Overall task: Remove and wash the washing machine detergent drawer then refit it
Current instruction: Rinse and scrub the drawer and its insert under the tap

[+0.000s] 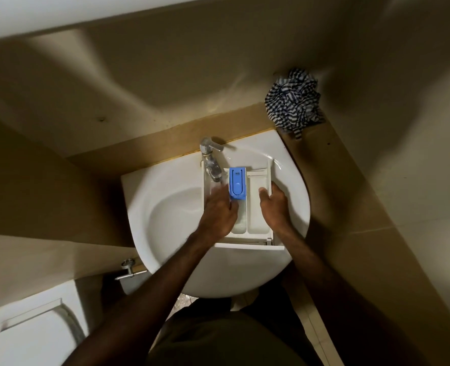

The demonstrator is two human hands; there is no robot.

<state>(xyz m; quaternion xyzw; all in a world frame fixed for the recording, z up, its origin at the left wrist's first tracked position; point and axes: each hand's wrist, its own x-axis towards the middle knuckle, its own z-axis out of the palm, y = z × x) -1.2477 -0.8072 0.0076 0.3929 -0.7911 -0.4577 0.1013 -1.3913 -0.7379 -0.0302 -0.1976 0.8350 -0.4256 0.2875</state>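
Head view, looking down: the detergent drawer (257,207) lies across the white sink (166,220) under the tap (211,161) — a white plastic tray split into long compartments, with a blue insert (237,183) in the middle one and its front panel toward the person. Some foam or water sits in the middle compartment. The right hand (274,204) grips the drawer's right wall, thumb inside. The left hand (218,215) reaches into the left compartment, fingers blurred — how they lie, I cannot tell. A striped cloth (293,101) sits bunched on the ledge behind.
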